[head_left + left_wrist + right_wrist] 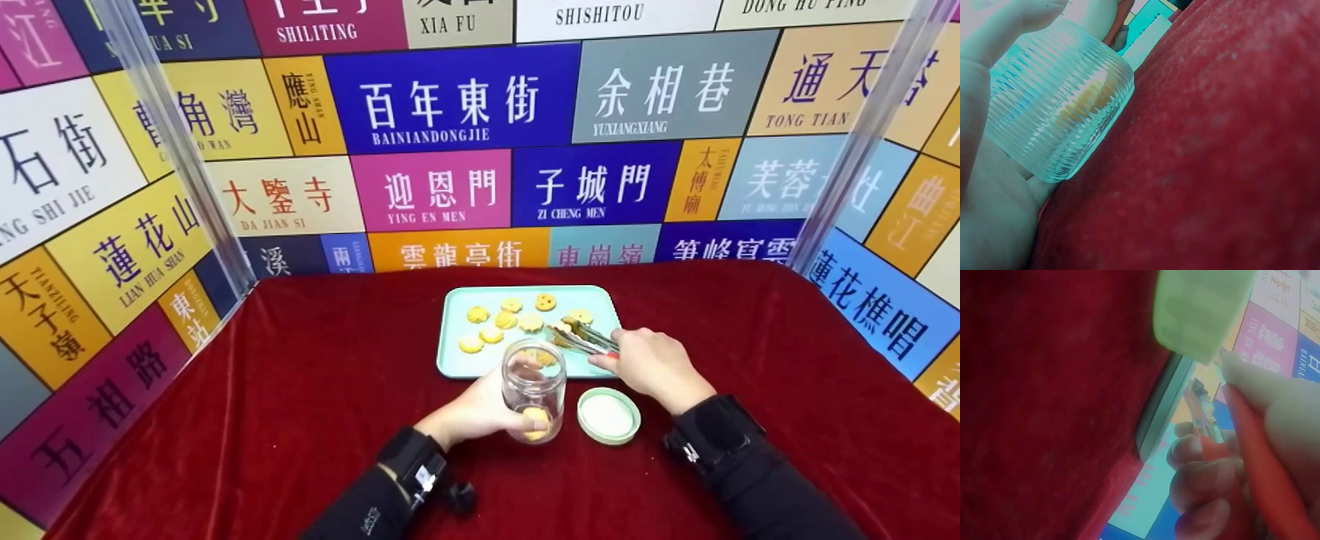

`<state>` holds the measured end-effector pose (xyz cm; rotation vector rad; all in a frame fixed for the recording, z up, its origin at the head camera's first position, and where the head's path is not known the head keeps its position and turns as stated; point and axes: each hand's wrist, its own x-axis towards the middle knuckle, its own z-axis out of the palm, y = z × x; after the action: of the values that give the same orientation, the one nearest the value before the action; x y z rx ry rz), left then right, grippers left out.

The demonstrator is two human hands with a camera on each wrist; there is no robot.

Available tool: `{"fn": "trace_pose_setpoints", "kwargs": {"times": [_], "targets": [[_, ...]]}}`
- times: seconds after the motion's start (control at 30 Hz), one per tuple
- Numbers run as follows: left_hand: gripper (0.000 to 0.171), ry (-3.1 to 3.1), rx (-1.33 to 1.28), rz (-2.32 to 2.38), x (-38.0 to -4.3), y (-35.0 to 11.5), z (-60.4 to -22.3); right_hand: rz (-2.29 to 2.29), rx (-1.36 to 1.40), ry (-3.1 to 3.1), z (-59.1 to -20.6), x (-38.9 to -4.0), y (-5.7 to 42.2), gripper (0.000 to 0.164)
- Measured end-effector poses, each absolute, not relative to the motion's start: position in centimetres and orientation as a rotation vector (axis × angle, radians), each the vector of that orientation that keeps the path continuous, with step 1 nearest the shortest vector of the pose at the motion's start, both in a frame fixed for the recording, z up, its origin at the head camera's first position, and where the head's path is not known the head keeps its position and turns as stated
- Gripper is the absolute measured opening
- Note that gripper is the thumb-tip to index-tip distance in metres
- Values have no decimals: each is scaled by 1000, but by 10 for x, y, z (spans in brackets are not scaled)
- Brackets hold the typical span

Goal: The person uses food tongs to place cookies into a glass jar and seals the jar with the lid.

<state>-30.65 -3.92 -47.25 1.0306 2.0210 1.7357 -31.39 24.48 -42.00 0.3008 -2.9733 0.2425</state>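
A clear jar (534, 386) is gripped by the left hand (480, 409), with a cookie (534, 415) lying near its base. Red-handled tongs (1266, 467) are held in the right hand (654, 366), their tips over the three o'clock side of a turquoise tray (452, 362), set at the jar's twelve o'clock. A green lid (609, 415) is laid between three and four.

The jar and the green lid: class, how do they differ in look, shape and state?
The jar is clear; the lid is pale green. The jar is tall, the lid shallow. The left hand holds the jar, while the lid lies on the red cloth. Both are round.
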Motion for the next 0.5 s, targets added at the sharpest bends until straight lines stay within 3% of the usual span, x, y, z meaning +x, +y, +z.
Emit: {"fn": "trace_pose_setpoints", "kwargs": {"times": [0.3, 0.5], "targets": [[82, 2021, 1024, 1744, -306, -38, -472, 153, 313, -2953, -412, -309, 252, 49], [82, 2013, 1003, 1749, -305, -40, -472, 94, 295, -2995, -413, -309, 253, 62]]}}
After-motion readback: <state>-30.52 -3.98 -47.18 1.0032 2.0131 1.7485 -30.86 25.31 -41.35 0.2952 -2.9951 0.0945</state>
